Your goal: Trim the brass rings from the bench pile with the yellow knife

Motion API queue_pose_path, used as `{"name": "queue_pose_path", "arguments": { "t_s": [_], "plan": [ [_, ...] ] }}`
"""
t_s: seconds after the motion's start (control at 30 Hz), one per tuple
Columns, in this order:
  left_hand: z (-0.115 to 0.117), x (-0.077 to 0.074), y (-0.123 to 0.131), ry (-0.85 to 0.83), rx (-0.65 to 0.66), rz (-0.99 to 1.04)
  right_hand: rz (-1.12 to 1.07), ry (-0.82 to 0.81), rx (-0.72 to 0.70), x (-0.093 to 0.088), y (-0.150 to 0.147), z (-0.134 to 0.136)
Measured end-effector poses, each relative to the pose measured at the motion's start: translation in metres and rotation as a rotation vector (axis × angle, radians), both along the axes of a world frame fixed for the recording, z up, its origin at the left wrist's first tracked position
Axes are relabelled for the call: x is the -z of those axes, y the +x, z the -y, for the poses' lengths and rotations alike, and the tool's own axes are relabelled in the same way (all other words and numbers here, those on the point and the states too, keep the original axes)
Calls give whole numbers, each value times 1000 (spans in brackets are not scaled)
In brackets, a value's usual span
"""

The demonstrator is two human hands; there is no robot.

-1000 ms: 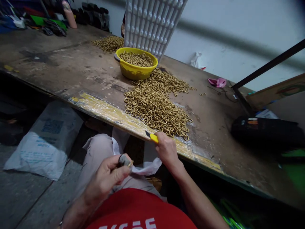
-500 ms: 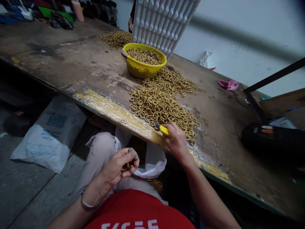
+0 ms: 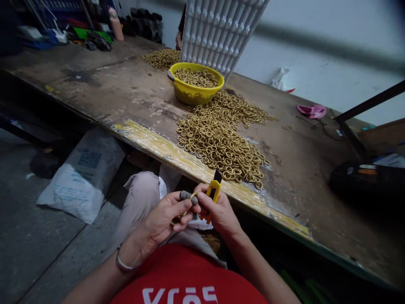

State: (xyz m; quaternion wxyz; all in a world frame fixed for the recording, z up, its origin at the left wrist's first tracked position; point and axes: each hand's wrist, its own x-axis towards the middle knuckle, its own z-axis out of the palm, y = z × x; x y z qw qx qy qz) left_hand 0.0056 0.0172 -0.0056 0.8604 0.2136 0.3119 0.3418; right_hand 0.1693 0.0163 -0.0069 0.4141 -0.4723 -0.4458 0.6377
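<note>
My two hands meet above my lap, just off the table's near edge. My left hand [image 3: 163, 215] is closed, with grey wrapping around its index finger, and a few brass rings show in its curled fingers. One brass ring [image 3: 193, 195] sits at the fingertips where both hands come together. In my closed right hand [image 3: 221, 211] is a yellow utility knife [image 3: 214, 190], its dark blade pointing up and away from me. Right thumb and fingertips are at that same ring. Beyond the hands a large heap of brass rings [image 3: 221, 143] spreads over the table.
A yellow basin [image 3: 196, 95] full of rings stands behind the heap, before a ribbed translucent panel [image 3: 218, 38]. Another person's hand [image 3: 179, 41] shows beside a farther ring pile [image 3: 163, 58]. A white sack [image 3: 82, 177] lies on the floor left; a black bag [image 3: 367, 185] is right.
My right hand has come back from the edge of the ring heap to my left hand, bringing the knife and a ring. The knife now points more upward. The view has shifted slightly.
</note>
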Motion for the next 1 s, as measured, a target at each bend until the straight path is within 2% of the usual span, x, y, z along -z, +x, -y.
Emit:
{"name": "queue_pose_path", "arguments": {
  "t_s": [0.07, 0.17, 0.23, 0.33, 0.5, 0.63, 0.73, 0.77, 0.83, 0.9, 1.0],
  "plan": [
    [3, -2, 0, 8, -14, -32, 207, 179, -26, -5, 2, 3],
    [5, -4, 0, 88, -46, -117, 635, 529, -79, -11, 10, 9],
    [6, -4, 0, 179, -47, -206, 887, 641, -137, -12, 15, 13],
    [6, -3, -2, 321, -37, -366, 1104, 635, -201, -14, 18, 16],
    [4, -2, -5, 459, -48, -534, 1305, 616, -278, -16, 17, 11],
    [7, -18, -8, 541, -28, -565, 1448, 636, -265, -5, 27, -2],
    [13, -34, -15, 601, 55, -546, 1624, 451, -129, 4, 50, -17],
    [15, -36, -16, 597, 88, -525, 1648, 398, -73, 6, 58, -22],
    [15, -32, -18, 495, 126, -431, 1620, 452, 59, 6, 72, -32],
    [11, -21, -16, 325, 86, -306, 1595, 522, 119, 4, 78, -43],
    [2, -2, -10, 147, -22, -183, 1669, 487, 142, 3, 77, -60]
  ]
}}
